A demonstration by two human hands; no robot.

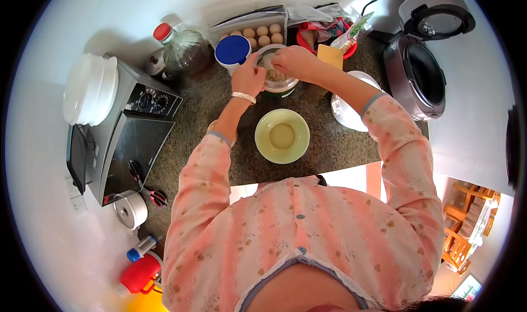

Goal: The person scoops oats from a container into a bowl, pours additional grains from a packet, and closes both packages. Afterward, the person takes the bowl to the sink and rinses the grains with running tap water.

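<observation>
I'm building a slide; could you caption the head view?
Left hand and right hand at a round container beyond a pale green bowl, eggs behind.

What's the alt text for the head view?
A person's left hand and right hand work at a round see-through container on a speckled counter. A pale green bowl sits nearer the camera; eggs lie behind, an open rice cooker at right.
</observation>
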